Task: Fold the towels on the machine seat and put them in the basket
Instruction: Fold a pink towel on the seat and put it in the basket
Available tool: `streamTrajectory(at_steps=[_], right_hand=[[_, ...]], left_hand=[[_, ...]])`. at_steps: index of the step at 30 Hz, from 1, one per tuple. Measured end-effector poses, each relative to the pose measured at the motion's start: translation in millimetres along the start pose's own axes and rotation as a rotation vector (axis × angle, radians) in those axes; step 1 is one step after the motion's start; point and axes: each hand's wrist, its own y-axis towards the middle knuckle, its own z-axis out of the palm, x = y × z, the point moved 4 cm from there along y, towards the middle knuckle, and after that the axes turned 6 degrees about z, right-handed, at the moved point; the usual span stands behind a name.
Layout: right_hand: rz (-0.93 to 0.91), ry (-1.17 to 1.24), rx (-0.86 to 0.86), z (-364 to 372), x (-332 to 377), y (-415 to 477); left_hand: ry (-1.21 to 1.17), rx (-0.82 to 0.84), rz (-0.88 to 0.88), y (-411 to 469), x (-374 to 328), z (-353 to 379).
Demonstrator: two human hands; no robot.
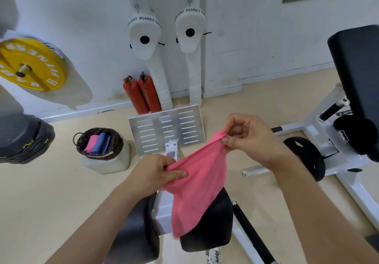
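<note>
A pink towel (196,185) hangs in the air above the black split seat pads (213,229) of the machine. My left hand (160,171) pinches one upper corner of it. My right hand (246,136) pinches the other upper corner, held higher and further right. The towel's lower end drapes down over the right seat pad. A dark woven basket (98,142) stands on a pale block on the floor to the left, holding a folded pink towel (90,142) and a folded blue towel (101,142).
The machine's metal foot plate (168,128) stands just beyond my hands. Two red fire extinguishers (141,95) lean at the wall. A yellow weight plate (30,64) sits at the left, and a white-framed machine with a black pad (356,83) at the right.
</note>
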Motion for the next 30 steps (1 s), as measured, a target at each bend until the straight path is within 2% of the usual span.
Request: streamTrajectory(at_steps=[4,6,8,12,17,19,21,23,26,28,30], right_hand=[[-0.072,0.008,-0.107,-4,27,-13],[-0.093,-0.026,-0.164,2,37,-23],[-0.105,-0.086,-0.234,13,44,-36],[-0.138,-0.159,-0.414,38,53,-70],[-0.182,-0.210,-0.543,66,60,-124],[-0.190,-0.199,-0.579,72,60,-145],[-0.184,-0.191,-0.608,76,59,-165],[-0.175,-0.206,-0.631,80,58,-180],[-0.145,-0.257,-0.674,81,55,-199],[-0.099,-0.293,-0.694,76,49,-207],[-0.044,-0.312,-0.686,67,41,-206]], left_hand=[[0.435,-0.007,0.037,-39,25,-41],[0.532,-0.058,0.087,-60,28,-57],[0.556,-0.156,0.123,-81,25,-75],[0.425,-0.419,0.259,-129,17,-106],[0.573,-0.704,0.571,-186,0,-118],[0.653,-0.752,0.572,-201,0,-120],[0.657,-0.685,0.540,-211,5,-122],[0.540,-0.536,0.507,-218,12,-119],[0.093,-0.367,0.348,-229,11,-110],[-0.163,-0.318,0.298,-233,8,-104],[-0.278,-0.319,0.260,-228,7,-99]])
